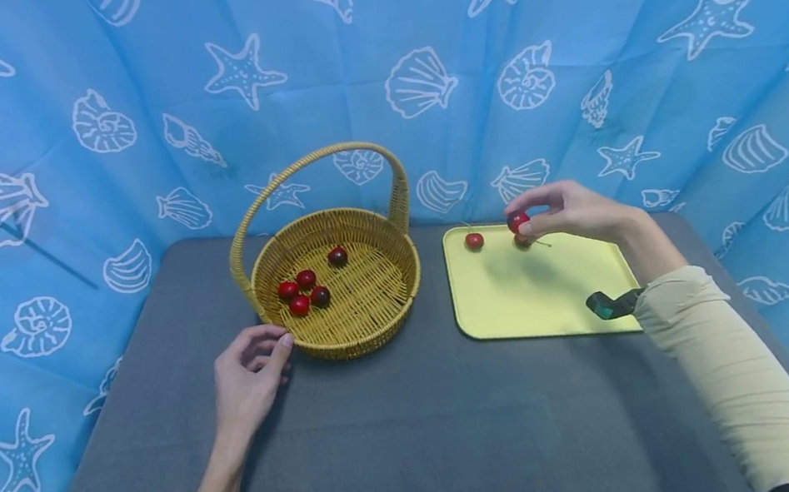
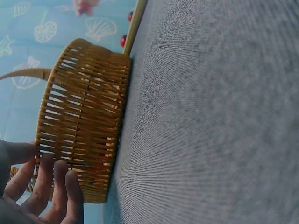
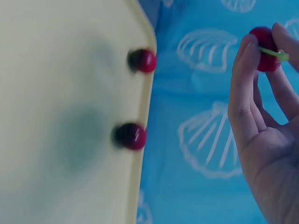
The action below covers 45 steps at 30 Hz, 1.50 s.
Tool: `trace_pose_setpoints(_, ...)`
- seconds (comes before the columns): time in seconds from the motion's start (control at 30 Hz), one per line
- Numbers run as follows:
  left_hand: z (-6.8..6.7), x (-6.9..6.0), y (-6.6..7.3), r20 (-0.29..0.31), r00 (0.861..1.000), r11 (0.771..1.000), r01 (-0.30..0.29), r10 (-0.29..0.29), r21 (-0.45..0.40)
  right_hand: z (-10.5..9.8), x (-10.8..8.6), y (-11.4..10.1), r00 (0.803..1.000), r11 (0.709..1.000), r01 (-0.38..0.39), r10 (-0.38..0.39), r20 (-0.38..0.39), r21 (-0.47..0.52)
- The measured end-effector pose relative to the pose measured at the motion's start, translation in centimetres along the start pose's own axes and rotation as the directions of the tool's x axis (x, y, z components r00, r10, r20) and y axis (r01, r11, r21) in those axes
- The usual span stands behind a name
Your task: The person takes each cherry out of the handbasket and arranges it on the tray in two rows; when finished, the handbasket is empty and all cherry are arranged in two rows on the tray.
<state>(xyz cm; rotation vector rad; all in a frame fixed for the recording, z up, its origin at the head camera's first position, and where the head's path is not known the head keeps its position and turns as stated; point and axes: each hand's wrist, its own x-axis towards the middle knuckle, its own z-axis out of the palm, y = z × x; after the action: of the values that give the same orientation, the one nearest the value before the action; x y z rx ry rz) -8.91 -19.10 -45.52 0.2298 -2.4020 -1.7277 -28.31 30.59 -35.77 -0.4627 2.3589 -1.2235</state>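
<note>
My right hand (image 1: 572,213) pinches a dark red cherry (image 3: 266,49) between thumb and fingers, raised above the yellow tray (image 1: 517,309). A short green stem juts from that cherry in the right wrist view. Two more cherries lie near the tray's far edge, a left one (image 1: 474,241) and another (image 1: 522,241) partly hidden by the right hand. At the near left of a round wicker basket (image 1: 355,344), my left hand (image 1: 250,380) grips the rim, thumb on top and fingers against the outer wall (image 2: 81,126). Inside are several cherries (image 1: 299,304), bright red to nearly black.
The basket's tall arched handle (image 1: 310,157) rises over its far side. Both basket and tray stand on a grey cloth-covered table (image 1: 422,444). Behind it hangs a blue curtain (image 1: 338,60) printed with white shells and starfish.
</note>
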Motion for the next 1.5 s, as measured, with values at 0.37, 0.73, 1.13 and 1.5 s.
trace_pose_setpoints(0.37,0.1,0.0,0.0,-0.006,1.0,1.0,-0.025,0.025,0.007,-2.1,-1.7,4.0,0.981,0.992,-0.106,0.094,-0.168,-0.064)
trace_pose_setpoints(0.73,0.1,0.1,0.1,0.003,1.0,1.0,-0.02,0.02,0.007,-2.4,-2.6,6.2,0.972,0.996,-0.028,0.046,-0.229,0.082)
trace_pose_setpoints(1.13,0.1,0.1,0.2,-0.004,1.0,1.0,-0.023,0.023,0.009,-1.8,-2.5,6.8,0.949,0.988,-0.153,0.146,-0.281,0.0)
trace_pose_setpoints(1.5,-0.1,-0.1,-0.1,0.003,1.0,0.999,-0.03,0.03,-0.022,-0.9,-1.6,9.1,0.958,0.985,-0.146,0.116,-0.26,-0.097)
